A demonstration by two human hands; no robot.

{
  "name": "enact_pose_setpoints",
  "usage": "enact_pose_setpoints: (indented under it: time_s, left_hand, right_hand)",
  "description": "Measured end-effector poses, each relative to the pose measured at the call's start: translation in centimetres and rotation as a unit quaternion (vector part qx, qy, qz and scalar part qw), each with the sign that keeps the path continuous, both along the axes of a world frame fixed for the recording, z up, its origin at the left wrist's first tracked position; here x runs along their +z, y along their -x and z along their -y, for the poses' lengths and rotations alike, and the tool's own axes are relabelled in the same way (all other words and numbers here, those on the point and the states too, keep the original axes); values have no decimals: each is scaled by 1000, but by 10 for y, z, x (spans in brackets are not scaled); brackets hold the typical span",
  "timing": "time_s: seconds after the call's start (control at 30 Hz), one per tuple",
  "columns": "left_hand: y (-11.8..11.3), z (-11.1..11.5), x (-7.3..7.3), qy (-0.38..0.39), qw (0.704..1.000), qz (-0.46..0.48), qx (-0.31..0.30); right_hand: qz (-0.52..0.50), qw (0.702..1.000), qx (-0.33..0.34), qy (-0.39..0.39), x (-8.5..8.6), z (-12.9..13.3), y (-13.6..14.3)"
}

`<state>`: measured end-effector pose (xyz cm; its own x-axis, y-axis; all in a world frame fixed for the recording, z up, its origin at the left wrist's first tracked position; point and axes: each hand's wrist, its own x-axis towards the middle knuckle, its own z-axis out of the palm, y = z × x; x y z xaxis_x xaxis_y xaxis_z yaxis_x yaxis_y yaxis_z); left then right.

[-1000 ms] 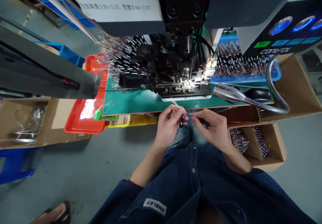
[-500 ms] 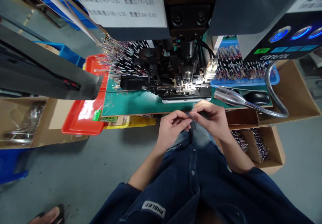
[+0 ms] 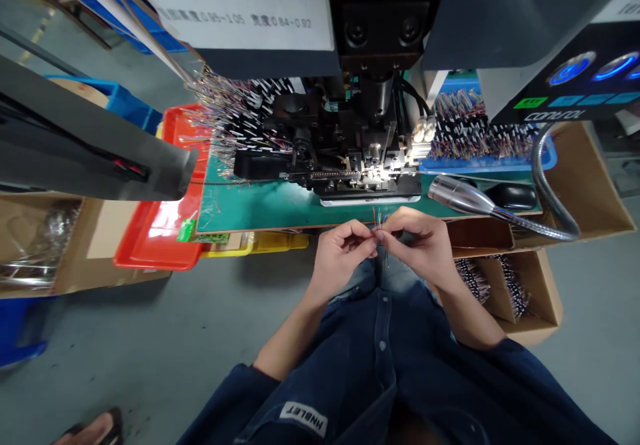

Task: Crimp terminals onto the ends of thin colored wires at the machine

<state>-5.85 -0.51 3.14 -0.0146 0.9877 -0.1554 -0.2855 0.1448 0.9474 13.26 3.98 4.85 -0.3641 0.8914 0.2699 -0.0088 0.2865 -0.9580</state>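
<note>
Between my two hands, just in front of the bench edge, is a small bundle of thin coloured wires (image 3: 379,218) with its ends fanned upward. My left hand (image 3: 347,251) pinches the wires from the left, thumb against the fingers. From the other side my right hand (image 3: 415,238) pinches the same bundle, its fingertips touching those of my left hand. Beyond them stands a black crimping machine (image 3: 373,158) with a bright light on its tool area. Dark ends of the bundle hang below my fingers.
Wire bundles lie left of the machine (image 3: 245,121) and in a blue tray (image 3: 500,165) at right. A flexible metal lamp (image 3: 460,195) rests on the green bench (image 3: 240,208). A red tray (image 3: 160,248) juts out at left. Cardboard boxes (image 3: 547,298) stand at lower right.
The wire ends now stand up spread above my fingertips, where before they were bunched and hard to see. My right hand has shifted slightly downward; both hands still pinch the bundle.
</note>
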Motion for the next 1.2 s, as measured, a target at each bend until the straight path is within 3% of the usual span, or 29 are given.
enact_pose_setpoints:
  time_s: [0.13, 0.27, 0.37, 0.6, 0.7, 0.87, 0.97, 1.07, 1.2]
  left_hand:
    - [4, 2, 2, -8, 1000, -10, -20]
    - [7, 7, -3, -4, 999, 1, -32]
    - [5, 10, -11, 17, 998, 48, -24]
    - [0, 8, -18, 34, 996, 76, -12]
    - [3, 7, -16, 22, 998, 47, -22]
    - [12, 5, -6, 3, 998, 1, -61]
    - [15, 0, -4, -29, 996, 2, -83]
    - [16, -8, -4, -65, 995, -8, -73]
    - [14, -19, 0, -46, 998, -15, -38]
  right_hand:
    - [-49, 998, -9, 25, -1, -10, 1]
    - [-131, 981, -40, 136, -10, -21, -1]
    - [-124, 974, -23, 187, -15, -20, -3]
    - [-58, 994, 38, 90, -7, 1, 8]
    - [-48, 997, 29, 58, -5, -2, 11]
    - [-95, 991, -28, 86, -2, -14, 16]
    - [-90, 992, -16, 82, 1, -17, 21]
    - [-64, 996, -7, 54, 5, -18, 24]
    - [-50, 997, -37, 37, 7, -21, 23]
